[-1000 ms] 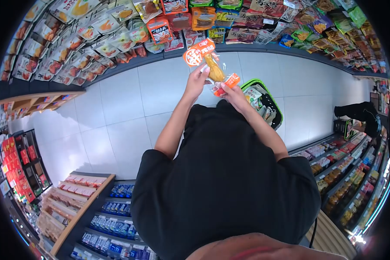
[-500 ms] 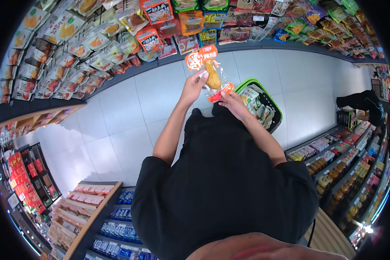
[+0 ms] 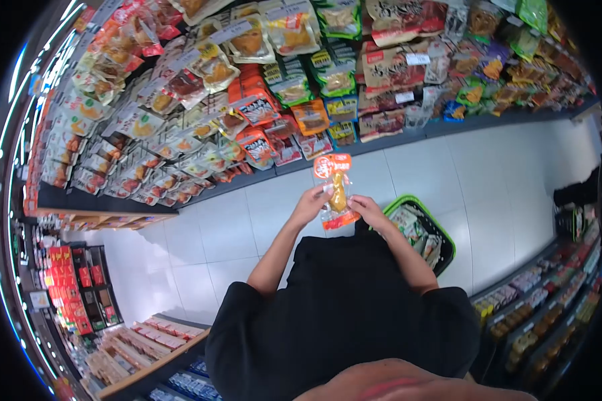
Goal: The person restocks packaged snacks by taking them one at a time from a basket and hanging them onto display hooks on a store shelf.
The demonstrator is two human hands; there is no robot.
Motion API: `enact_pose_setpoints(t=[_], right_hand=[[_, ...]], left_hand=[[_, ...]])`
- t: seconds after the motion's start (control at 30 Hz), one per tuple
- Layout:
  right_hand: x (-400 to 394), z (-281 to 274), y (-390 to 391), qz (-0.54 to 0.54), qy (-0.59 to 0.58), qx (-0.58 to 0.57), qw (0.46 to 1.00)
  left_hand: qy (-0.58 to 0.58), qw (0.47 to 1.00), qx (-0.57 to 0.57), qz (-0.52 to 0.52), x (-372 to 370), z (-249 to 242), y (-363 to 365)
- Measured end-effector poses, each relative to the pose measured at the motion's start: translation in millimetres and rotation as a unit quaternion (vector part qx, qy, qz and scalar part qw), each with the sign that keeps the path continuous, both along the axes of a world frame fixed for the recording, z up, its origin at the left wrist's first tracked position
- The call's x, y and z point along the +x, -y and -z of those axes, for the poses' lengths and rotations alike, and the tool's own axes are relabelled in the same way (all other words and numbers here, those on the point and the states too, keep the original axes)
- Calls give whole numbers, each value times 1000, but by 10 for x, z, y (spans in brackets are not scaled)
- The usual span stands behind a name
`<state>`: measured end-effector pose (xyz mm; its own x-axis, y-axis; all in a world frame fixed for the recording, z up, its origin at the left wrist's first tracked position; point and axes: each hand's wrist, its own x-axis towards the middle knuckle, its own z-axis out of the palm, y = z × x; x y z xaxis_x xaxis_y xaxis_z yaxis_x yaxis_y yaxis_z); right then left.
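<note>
A clear snack packet (image 3: 339, 194) with orange ends and a yellow-brown piece of food inside is held upright before my body. My left hand (image 3: 312, 202) grips its left edge, the thumb lying on the front. On the other side, the fingers of my right hand (image 3: 366, 208) pinch the lower right edge. Just right of my right hand, a black basket with a green rim (image 3: 446, 235) stands on the floor, with several packets (image 3: 411, 227) inside.
Shelves of hanging snack packets (image 3: 291, 87) run across the front, above a dark shelf base (image 3: 415, 134). Drink shelves (image 3: 187, 384) stand at the lower left, more goods shelves (image 3: 535, 327) at the lower right. A person in dark clothes (image 3: 578, 190) is at the far right.
The view has tilted up, showing more of the front shelves. The packet now hangs straighter, and my right hand has shifted from its bottom end to its right edge.
</note>
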<state>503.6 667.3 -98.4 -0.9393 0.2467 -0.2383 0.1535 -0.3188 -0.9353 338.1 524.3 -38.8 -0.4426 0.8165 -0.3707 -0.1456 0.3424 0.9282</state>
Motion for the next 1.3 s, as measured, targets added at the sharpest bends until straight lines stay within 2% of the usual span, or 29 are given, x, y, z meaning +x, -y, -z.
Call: enact_pose_setpoints(t=[0.17,0.27,0.37,0.47,0.57,0.77,0.87,1.13,1.2,1.3], right_hand=[[-143,-82,-376,-38,-4,25,999],[-321,-53,-490,-108,-12,4,994],[-519,-66,-441,-135,-47,27,989],[-652,-91,-349,-143,-56,4,988],[-742,-138,-211,-135,-60,-1,989],[-955,-44,157,-176,-60,22,982],[-1065,-103,341,-197,-47,65,977],[-1705,-275,1242,-140,-26,152,978],[-1939,-291,1527,-126,-22,102,986],[-2285,-398,1939,-182,-15,174,968]], left_hand=[[-29,998,43,-19,85,-287,-199],[-29,998,-2,-51,29,-162,-90],[-23,994,13,-109,3,-399,-58],[-52,989,55,-127,-55,-409,39],[-99,985,37,-134,-125,-299,219],[-80,976,30,-202,-208,40,722],[-43,973,31,-225,-275,-102,919],[-20,962,136,-237,-994,44,1738],[4,954,157,-255,-1123,65,2026],[9,941,169,-294,-1313,46,2533]])
